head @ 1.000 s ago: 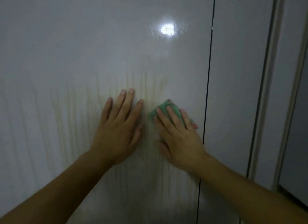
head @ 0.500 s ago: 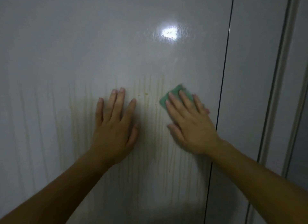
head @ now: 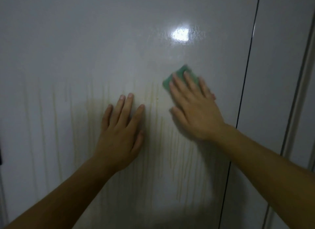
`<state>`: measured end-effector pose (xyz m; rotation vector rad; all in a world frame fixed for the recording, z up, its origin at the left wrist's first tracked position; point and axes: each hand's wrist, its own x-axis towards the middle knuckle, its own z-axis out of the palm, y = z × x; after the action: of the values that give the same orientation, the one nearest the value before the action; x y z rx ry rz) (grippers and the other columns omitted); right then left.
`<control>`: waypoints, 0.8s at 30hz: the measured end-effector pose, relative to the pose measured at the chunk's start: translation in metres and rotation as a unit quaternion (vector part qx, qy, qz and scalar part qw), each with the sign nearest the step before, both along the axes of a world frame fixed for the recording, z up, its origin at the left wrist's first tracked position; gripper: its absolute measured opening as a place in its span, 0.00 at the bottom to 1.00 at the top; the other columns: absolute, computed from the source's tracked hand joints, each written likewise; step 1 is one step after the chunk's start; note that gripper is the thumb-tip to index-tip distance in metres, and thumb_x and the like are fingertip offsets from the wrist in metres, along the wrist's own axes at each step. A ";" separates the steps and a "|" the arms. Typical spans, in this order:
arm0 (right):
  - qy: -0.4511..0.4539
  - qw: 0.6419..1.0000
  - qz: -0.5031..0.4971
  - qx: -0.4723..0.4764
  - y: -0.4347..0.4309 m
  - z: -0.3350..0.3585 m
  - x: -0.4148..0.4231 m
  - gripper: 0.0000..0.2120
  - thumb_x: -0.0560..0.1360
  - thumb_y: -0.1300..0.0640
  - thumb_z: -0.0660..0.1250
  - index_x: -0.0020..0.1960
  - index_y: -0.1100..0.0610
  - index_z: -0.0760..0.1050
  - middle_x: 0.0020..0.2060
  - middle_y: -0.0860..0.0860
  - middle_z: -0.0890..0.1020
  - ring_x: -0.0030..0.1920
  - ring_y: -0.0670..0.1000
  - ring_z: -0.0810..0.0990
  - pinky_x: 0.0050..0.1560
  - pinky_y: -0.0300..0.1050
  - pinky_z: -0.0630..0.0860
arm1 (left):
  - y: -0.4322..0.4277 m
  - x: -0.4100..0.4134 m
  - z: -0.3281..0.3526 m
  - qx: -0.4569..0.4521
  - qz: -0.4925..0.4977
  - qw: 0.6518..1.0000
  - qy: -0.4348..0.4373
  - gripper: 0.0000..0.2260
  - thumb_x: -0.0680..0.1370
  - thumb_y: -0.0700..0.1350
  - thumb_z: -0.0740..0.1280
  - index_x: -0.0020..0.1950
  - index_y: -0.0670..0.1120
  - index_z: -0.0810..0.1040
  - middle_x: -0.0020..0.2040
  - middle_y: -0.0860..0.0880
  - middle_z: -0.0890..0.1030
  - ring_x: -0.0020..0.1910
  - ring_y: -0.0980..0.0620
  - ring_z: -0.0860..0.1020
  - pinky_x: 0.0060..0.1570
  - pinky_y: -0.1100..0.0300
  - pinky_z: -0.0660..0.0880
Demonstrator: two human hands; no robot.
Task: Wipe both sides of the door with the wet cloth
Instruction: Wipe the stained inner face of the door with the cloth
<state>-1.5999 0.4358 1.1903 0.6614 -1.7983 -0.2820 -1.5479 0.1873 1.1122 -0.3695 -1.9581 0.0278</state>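
Observation:
A glossy white door (head: 85, 49) fills the view, with yellowish drip streaks (head: 153, 143) running down its lower half. My right hand (head: 196, 109) presses a folded green cloth (head: 179, 75) flat against the door, fingers spread over it, and only the cloth's upper edge shows. My left hand (head: 121, 128) lies flat on the door to the left, palm down, fingers apart, holding nothing. The right hand is slightly blurred.
The door's right edge is a dark vertical gap (head: 245, 75), with another white panel (head: 276, 66) beyond it and a frame strip (head: 301, 75) at far right. A lamp's reflection (head: 180, 34) glares high on the door. A dark fitting (head: 0, 153) pokes in at the left edge.
My right hand has slid the green cloth upward and a little right on the door. My left hand has stayed pressed flat in about the same spot.

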 end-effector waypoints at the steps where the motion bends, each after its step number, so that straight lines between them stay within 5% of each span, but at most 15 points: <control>1: -0.003 0.999 0.003 -0.047 -0.006 0.015 -0.001 0.31 0.85 0.43 0.48 0.84 0.55 0.47 0.83 0.53 0.49 0.83 0.56 0.43 0.81 0.58 0.38 | -0.001 0.001 0.000 0.002 -0.008 1.000 -0.001 0.29 0.81 0.54 0.55 0.80 0.42 0.63 0.82 0.37 0.55 0.82 0.38 0.53 0.76 0.36 0.57; 4: 0.009 0.997 0.011 -0.080 -0.029 0.008 -0.001 0.34 0.84 0.42 0.51 0.84 0.58 0.49 0.83 0.55 0.49 0.83 0.59 0.44 0.81 0.61 0.39 | -0.007 0.003 -0.001 0.014 -0.032 0.999 0.015 0.29 0.80 0.52 0.56 0.79 0.40 0.65 0.81 0.35 0.58 0.81 0.37 0.56 0.76 0.35 0.58; 10: 0.016 0.991 0.038 0.124 -0.032 -0.037 0.005 0.33 0.82 0.43 0.57 0.82 0.57 0.57 0.82 0.55 0.58 0.82 0.58 0.52 0.80 0.63 0.49 | -0.030 0.007 -0.007 0.040 0.027 0.999 0.011 0.29 0.81 0.54 0.55 0.79 0.40 0.66 0.81 0.34 0.57 0.81 0.34 0.55 0.76 0.34 0.55; 16: 0.017 0.998 0.021 -0.048 -0.061 0.010 0.001 0.33 0.84 0.43 0.51 0.83 0.58 0.51 0.83 0.56 0.52 0.83 0.59 0.47 0.81 0.63 0.43 | -0.044 0.006 -0.009 0.024 0.010 1.000 -0.017 0.29 0.83 0.55 0.52 0.81 0.41 0.61 0.82 0.36 0.55 0.82 0.37 0.52 0.77 0.36 0.55; 21: 0.002 0.990 0.059 0.129 -0.067 -0.054 0.009 0.33 0.81 0.44 0.60 0.81 0.58 0.59 0.81 0.56 0.58 0.82 0.59 0.53 0.80 0.64 0.51 | -0.065 0.010 -0.011 0.042 0.010 0.999 -0.001 0.30 0.82 0.52 0.54 0.79 0.37 0.63 0.81 0.34 0.57 0.81 0.35 0.56 0.76 0.35 0.57; 24: 0.012 0.990 0.045 0.131 -0.070 -0.024 0.006 0.32 0.83 0.44 0.56 0.82 0.57 0.58 0.82 0.55 0.58 0.82 0.58 0.52 0.81 0.62 0.49 | -0.078 0.012 -0.015 0.064 0.038 0.997 -0.032 0.30 0.82 0.54 0.53 0.81 0.40 0.61 0.82 0.36 0.54 0.81 0.35 0.51 0.77 0.33 0.53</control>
<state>-1.5937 0.3661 1.1664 0.9176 -1.7192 -0.4691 -1.5360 0.1095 1.0969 -0.2148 -2.0244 -0.0608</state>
